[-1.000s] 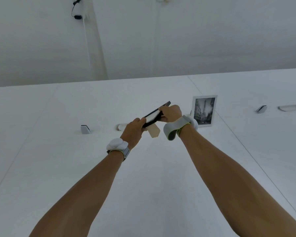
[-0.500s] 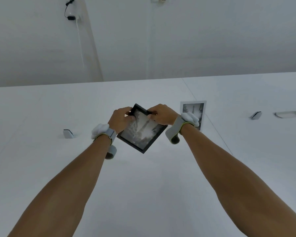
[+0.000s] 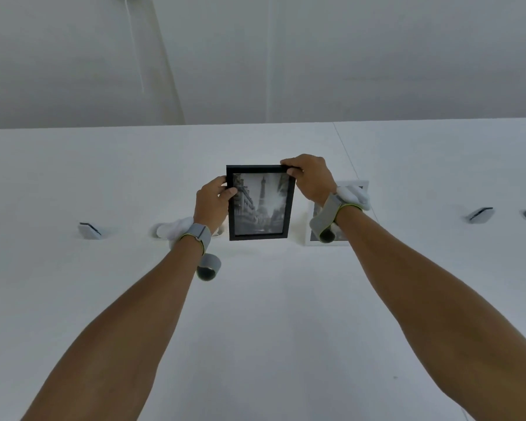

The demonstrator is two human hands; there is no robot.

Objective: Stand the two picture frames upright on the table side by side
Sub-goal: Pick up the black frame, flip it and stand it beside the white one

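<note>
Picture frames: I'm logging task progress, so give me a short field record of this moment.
black frame: upright, picture facing camera, held by both hands
left hand: grips its left edge
right hand: grips its top right corner
white frame: standing on table, right of black frame, partly hidden by right wrist
contact with table: cannot tell

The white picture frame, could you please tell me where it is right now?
In the head view, the white picture frame stands on the table right of centre, largely hidden behind the right hand and wrist, just right of the black frame.
</note>
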